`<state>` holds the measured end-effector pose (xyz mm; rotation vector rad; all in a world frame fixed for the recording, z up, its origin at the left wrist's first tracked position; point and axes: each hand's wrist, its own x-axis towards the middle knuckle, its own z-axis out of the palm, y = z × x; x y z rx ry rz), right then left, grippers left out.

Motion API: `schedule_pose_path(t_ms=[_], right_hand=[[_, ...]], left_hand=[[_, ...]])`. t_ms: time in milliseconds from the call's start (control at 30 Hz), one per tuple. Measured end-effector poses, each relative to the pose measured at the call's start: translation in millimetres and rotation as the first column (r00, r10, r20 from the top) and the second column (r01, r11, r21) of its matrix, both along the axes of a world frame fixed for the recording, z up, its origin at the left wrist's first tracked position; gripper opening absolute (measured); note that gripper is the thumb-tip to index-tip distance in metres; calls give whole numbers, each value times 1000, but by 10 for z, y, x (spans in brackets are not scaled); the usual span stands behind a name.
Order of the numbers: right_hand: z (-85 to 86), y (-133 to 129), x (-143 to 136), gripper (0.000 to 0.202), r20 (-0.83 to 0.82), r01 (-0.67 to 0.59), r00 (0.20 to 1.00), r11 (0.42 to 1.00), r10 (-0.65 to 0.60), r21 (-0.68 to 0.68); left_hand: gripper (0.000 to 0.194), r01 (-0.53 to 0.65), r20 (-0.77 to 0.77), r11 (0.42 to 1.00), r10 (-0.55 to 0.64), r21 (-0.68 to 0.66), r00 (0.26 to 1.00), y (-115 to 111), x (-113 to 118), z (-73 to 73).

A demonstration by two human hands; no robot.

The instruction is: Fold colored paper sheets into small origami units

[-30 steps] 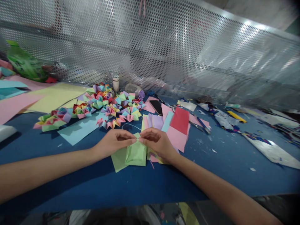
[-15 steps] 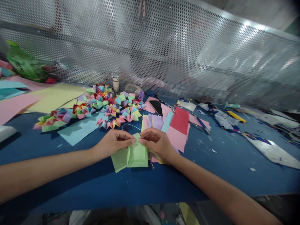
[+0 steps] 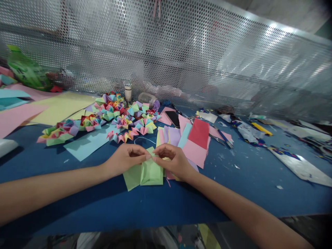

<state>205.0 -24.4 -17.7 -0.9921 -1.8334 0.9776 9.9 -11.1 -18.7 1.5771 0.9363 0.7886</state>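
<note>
A light green folded paper (image 3: 152, 173) stands in front of me, its top edge pinched by both hands. My left hand (image 3: 129, 157) has thumb and index finger closed on the upper left of it. From the right, my right hand (image 3: 175, 159) grips it the same way, the fingertips of both hands nearly meeting. Another green sheet (image 3: 132, 177) lies flat under my left hand. Beneath and behind my right hand are coloured paper pieces, among them a red sheet (image 3: 199, 133) and a pink sheet (image 3: 197, 152). The exact fold between the fingertips is hidden.
Strings of folded colourful paper (image 3: 124, 116) lie behind my hands, beside a light blue sheet (image 3: 86, 145). Farther off are a phone (image 3: 172, 118), a jar on its side (image 3: 147, 99), a green bottle (image 3: 27, 71) and a yellow cutter (image 3: 261, 129). A perforated metal panel (image 3: 166, 52) closes the back.
My right hand has shifted slightly left along the top of the green paper. The paper's lower part has moved a little. My left hand stays nearly in place.
</note>
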Motion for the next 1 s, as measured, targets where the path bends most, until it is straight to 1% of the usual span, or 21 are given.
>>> schedule_pose_path(t_ms=[67,167,233,300,400,500,567,667,833,900,1000], right_hand=[[-20,16,9,15,-27,27,999,1000,-27,15],[-42,44,36,16,-41,126,991,992,-125,31],[-43,57,52,13,-29,195,981,980,-193,51],[-33,62,58,11,-13,221,975,973,-221,65],[-11,57,50,7,-10,192,981,974,-193,116],[18,43,43,3,3,105,994,978,-107,180],[40,31,42,3,33,43,998,981,-50,187],[59,13,39,7,35,15,999,992,-19,122],[5,37,32,15,-89,102,990,993,-106,-51],[-40,62,31,18,-108,108,987,991,-117,-81],[-92,93,31,24,-121,90,988,992,-100,-90]], left_hand=[[20,-17,65,997,22,-70,998,-6,7,31],[22,-20,192,978,61,-209,980,-7,4,71],[24,-2,219,971,56,-238,974,-2,-3,81],[27,4,192,976,39,-218,981,3,-5,77],[28,-7,149,981,37,-195,988,9,1,61],[24,-4,139,984,29,-177,990,13,8,51],[21,-5,128,987,25,-159,991,17,9,45],[19,-6,124,991,23,-135,992,28,9,26],[18,13,158,994,4,-107,987,35,10,-10],[18,20,156,995,-5,-95,988,32,9,-9],[23,29,159,995,-14,-95,987,31,7,-1]])
